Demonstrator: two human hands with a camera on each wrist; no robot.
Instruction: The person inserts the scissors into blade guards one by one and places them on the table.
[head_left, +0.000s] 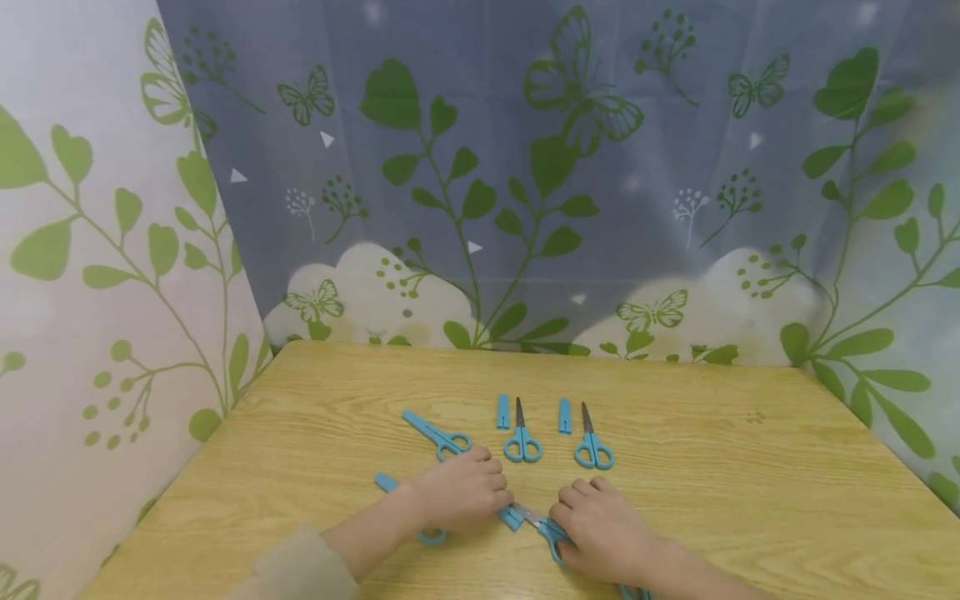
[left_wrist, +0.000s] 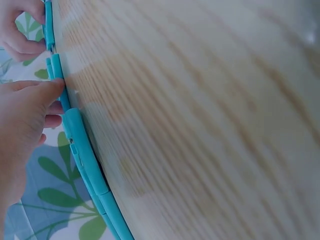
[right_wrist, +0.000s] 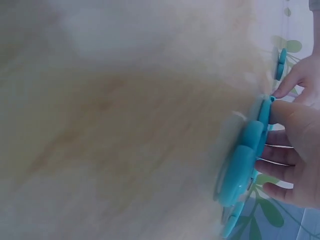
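Note:
Between the two hands lies a pair of scissors [head_left: 553, 543] with blue handles, its metal blades bare near the pivot. My left hand [head_left: 461, 493] pinches the blue blade cover [head_left: 512, 518] at the blade end. In the left wrist view the thumb presses on that cover [left_wrist: 58, 75]. My right hand [head_left: 603, 533] grips the handles, fingers partly hidden in the head view. Under my left forearm lie covered scissors [head_left: 386, 482], mostly hidden. Beyond the left hand are other covered scissors [head_left: 431, 429].
Two uncovered scissors [head_left: 522, 446] [head_left: 594, 450] lie farther back, each with a blue cover [head_left: 503, 412] [head_left: 565, 416] to its left. Another blue handle [head_left: 636, 592] shows below my right forearm. Patterned cloth [head_left: 480, 167] hangs around the wooden table [head_left: 712, 433].

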